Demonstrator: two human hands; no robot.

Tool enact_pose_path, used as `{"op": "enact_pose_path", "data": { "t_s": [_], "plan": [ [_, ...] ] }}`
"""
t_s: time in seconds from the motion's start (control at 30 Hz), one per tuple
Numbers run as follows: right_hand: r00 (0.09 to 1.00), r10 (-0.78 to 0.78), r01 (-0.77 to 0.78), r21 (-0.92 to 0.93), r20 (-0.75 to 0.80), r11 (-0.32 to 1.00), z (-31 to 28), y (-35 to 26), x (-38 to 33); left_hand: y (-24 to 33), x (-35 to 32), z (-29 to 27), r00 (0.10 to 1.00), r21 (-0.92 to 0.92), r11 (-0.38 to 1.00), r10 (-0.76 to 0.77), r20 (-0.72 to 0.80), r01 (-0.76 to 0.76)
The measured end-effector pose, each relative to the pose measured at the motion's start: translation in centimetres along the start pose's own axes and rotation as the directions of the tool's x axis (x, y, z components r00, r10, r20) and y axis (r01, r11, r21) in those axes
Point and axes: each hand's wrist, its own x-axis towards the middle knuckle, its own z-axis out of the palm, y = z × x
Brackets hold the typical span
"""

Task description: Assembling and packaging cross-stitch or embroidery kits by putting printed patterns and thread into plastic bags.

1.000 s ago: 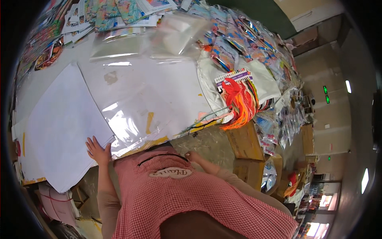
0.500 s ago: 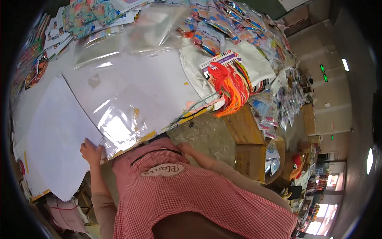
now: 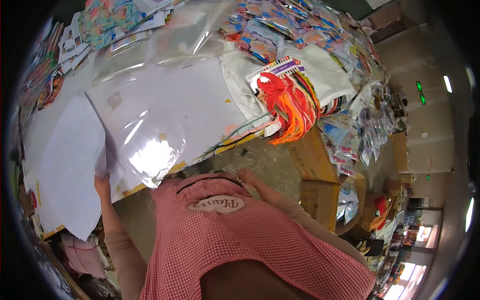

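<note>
At the table's near left edge, my left hand (image 3: 102,183) is closed on the near right corner of a large white sheet (image 3: 70,165). That side of the sheet is lifted and curled, and the paper hides most of the fingers. Whether it is one sheet or several I cannot tell. Just right of it lies a shiny transparent plastic bag (image 3: 155,155), its near end at the table edge. My right hand (image 3: 245,176) hangs low beside my checked apron, off the table. It touches nothing that I can make out, and its fingers are too indistinct to read.
A bundle of red, orange and multicoloured thread (image 3: 292,107) hangs over the table's right edge, beside white cloth (image 3: 325,75). Packed kits (image 3: 260,40) pile up behind. Transparent bags (image 3: 185,35) and printed sheets (image 3: 75,45) lie at the far side. Cardboard boxes (image 3: 317,200) stand right.
My left hand has moved slightly left and raised the sheet's corner, which now curls up from the table. My right hand stays low beside the apron. The view has shifted a little.
</note>
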Motion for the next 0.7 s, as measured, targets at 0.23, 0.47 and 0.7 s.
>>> {"op": "enact_pose_path", "data": {
  "t_s": [0.23,0.47,0.7],
  "plan": [
    [0.997,0.026,-0.007,-0.255,0.071,0.967,-2.1,2.5,-2.0,3.8,2.8,-2.6,0.959,-0.519,0.812,-0.280,0.053,0.266],
    [0.986,0.164,-0.158,-0.288,-0.003,0.945,-1.8,-1.7,-3.3,10.4,5.5,-4.6,0.961,-0.534,0.799,-0.230,0.155,0.278],
    [0.941,-0.096,0.120,0.057,-0.324,0.991,1.2,-10.6,-1.3,25.6,-3.1,-4.7,0.709,-0.557,0.811,0.287,0.644,0.177]
  ]
}}
